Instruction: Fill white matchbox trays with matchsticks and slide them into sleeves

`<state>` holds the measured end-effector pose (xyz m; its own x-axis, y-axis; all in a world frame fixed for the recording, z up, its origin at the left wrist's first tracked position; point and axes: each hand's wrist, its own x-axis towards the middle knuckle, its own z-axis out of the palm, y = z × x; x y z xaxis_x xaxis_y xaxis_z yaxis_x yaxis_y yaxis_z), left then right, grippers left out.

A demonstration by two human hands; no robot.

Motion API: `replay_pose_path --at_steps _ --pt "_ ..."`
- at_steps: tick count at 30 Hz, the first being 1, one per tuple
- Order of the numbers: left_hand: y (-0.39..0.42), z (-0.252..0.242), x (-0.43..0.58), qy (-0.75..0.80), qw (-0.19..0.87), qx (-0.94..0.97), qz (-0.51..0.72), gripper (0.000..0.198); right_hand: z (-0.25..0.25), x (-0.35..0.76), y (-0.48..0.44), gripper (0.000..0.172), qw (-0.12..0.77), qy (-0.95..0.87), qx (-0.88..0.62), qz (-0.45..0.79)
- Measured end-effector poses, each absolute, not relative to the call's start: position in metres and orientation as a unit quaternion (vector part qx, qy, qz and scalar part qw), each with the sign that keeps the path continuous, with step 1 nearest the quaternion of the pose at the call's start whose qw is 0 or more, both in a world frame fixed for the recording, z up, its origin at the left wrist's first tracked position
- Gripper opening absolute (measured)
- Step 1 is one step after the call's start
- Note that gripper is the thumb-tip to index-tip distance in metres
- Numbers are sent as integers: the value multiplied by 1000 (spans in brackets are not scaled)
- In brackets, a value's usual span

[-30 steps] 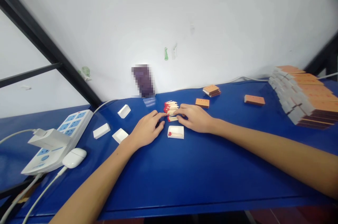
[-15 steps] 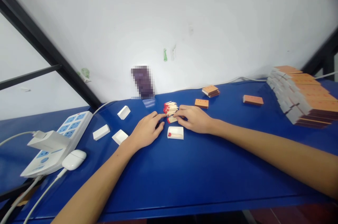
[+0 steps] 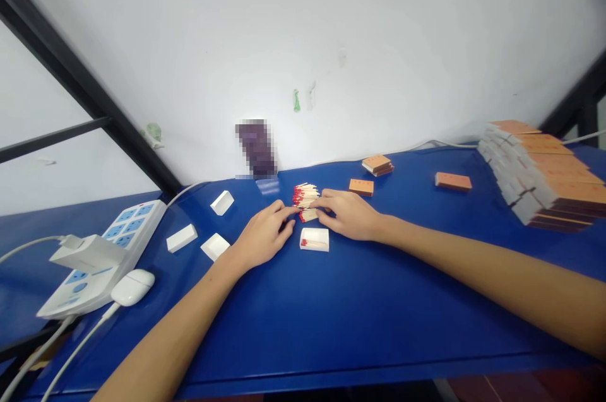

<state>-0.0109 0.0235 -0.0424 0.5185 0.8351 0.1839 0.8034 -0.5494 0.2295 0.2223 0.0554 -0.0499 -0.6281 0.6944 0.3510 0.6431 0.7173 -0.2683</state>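
Note:
A pile of red-tipped matches (image 3: 305,194) lies on the blue table, with a smaller group of matches (image 3: 308,216) just on its near side. My left hand (image 3: 266,230) rests at the left of them, index finger stretched to the match heads and thumb apart from it. From the right, my right hand (image 3: 348,215) touches the plain ends with its index finger, the thumb spread beside the smaller group. Both hands are open, though some fingers are hidden beneath. Nearest me sits a white matchbox tray (image 3: 317,238) holding a few matches.
Several white trays, one of them a tray (image 3: 221,202), lie at the left. Beyond them are a power strip (image 3: 137,225) and a white earbud case (image 3: 133,287). Orange matchboxes (image 3: 361,187) lie at the right, near a large matchbox stack (image 3: 544,175). A pixelated dark object (image 3: 257,148) leans on the wall.
Both index fingers have shifted slightly inward across the matches, the right one reaching a little farther left. The tray and boxes stay where they were.

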Motion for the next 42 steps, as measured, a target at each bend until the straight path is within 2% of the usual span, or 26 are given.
replay_pose_path --at_steps 42 --pt "24 -44 -12 442 55 886 130 41 -50 223 55 32 211 -902 -370 66"
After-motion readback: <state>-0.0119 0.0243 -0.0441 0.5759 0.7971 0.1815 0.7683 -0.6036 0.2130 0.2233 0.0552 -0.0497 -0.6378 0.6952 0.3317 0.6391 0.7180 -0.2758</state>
